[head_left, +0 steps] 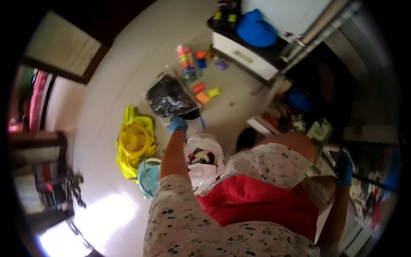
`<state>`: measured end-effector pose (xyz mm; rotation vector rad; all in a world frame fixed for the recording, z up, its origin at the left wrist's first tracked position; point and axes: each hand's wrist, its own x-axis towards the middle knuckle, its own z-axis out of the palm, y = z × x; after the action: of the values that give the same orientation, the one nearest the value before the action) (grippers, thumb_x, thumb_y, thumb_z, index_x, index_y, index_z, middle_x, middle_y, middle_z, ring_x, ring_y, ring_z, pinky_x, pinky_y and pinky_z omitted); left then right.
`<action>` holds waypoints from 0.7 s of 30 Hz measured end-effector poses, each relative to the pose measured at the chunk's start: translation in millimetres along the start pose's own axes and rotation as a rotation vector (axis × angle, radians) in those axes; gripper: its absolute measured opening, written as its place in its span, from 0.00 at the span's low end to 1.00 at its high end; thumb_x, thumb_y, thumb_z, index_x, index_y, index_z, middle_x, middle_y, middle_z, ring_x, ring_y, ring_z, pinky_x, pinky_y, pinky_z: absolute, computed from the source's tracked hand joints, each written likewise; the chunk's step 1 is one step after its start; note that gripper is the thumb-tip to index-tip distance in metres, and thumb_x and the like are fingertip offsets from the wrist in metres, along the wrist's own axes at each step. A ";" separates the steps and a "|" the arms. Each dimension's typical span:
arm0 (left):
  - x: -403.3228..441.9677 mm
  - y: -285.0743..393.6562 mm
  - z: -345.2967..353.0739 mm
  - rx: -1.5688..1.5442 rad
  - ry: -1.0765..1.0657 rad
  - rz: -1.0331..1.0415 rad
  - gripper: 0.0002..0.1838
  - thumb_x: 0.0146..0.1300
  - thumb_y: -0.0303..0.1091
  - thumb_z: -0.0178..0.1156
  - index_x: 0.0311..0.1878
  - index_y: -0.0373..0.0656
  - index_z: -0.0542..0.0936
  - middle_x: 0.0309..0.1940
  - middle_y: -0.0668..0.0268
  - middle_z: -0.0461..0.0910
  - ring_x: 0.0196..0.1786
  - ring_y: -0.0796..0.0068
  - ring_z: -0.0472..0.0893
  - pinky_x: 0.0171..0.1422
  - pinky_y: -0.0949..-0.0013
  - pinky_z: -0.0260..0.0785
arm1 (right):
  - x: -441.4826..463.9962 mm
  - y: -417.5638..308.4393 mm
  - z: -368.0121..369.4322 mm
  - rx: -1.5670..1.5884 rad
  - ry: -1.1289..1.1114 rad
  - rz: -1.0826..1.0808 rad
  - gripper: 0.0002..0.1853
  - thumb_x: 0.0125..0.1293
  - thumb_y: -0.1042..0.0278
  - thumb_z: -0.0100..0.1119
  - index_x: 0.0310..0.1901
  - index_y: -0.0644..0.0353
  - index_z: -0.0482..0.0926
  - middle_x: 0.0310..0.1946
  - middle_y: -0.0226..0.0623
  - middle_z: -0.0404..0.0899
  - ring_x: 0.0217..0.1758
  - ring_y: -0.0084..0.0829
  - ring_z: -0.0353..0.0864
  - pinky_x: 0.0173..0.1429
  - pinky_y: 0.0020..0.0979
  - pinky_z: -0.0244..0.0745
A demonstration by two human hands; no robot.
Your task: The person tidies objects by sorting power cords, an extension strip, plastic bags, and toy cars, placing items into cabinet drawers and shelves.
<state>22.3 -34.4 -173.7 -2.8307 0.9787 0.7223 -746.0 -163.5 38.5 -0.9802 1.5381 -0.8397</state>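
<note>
My left hand [177, 124], in a blue glove, is at the lower edge of a clear plastic bag [169, 96] with dark contents on the floor. Its fingers look bent, but blur hides whether they grip the bag. My right hand [343, 168], also gloved in blue, is low at the right beside the open drawers; its fingers are too blurred to read. Between my left arm and my lap stands a white plastic bag [204, 171] holding mixed small items. Small colourful packets [202, 98] and a clear tube of coloured pieces [186, 60] lie beyond the clear bag.
On the left floor are a yellow fan-like object [136, 138] on yellow cloth and a teal basket [149, 177]. A cabinet with a white drawer [244, 55] carries a blue bag [257, 29]. A dark rack [51, 184] stands at far left.
</note>
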 end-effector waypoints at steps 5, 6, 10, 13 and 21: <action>56.9 -46.7 -2.0 -0.664 0.422 0.355 0.08 0.52 0.28 0.53 0.30 0.35 0.80 0.25 0.53 0.80 0.30 0.57 0.79 0.35 0.60 0.69 | -27.6 -39.7 46.8 0.081 0.152 0.078 0.21 0.66 0.57 0.45 0.55 0.61 0.72 0.46 0.34 0.77 0.48 0.27 0.76 0.45 0.25 0.68; 54.3 -46.2 -15.6 -0.630 0.514 0.289 0.07 0.53 0.27 0.52 0.30 0.35 0.79 0.26 0.55 0.80 0.30 0.61 0.78 0.37 0.62 0.69 | -21.1 -27.4 42.6 0.123 0.119 0.016 0.21 0.66 0.57 0.45 0.54 0.61 0.72 0.46 0.34 0.77 0.48 0.28 0.76 0.47 0.25 0.68; 59.6 -53.4 -108.8 -0.727 0.490 0.436 0.06 0.56 0.23 0.48 0.34 0.38 0.75 0.35 0.58 0.80 0.38 0.71 0.77 0.48 0.68 0.68 | -22.5 -32.2 47.8 0.136 0.103 0.013 0.20 0.66 0.57 0.45 0.53 0.59 0.74 0.44 0.32 0.78 0.46 0.26 0.77 0.46 0.26 0.68; -38.4 -10.0 -209.4 -1.058 0.490 0.559 0.08 0.56 0.20 0.45 0.35 0.39 0.74 0.39 0.60 0.79 0.42 0.72 0.75 0.54 0.70 0.65 | -27.7 -41.2 58.4 0.102 0.141 0.011 0.19 0.66 0.56 0.45 0.52 0.57 0.75 0.43 0.29 0.79 0.42 0.23 0.77 0.43 0.25 0.67; -227.6 49.8 -298.4 -0.970 0.440 0.826 0.15 0.53 0.15 0.40 0.40 0.39 0.73 0.43 0.63 0.77 0.45 0.77 0.72 0.53 0.75 0.61 | -41.6 -51.3 75.4 -0.047 0.035 -0.244 0.16 0.67 0.62 0.45 0.49 0.62 0.75 0.42 0.34 0.79 0.40 0.26 0.76 0.45 0.26 0.71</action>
<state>-41.5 -5.7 198.3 -3.3597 2.5548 0.7668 -660.4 -147.8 88.2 -1.2103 1.4919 -0.9991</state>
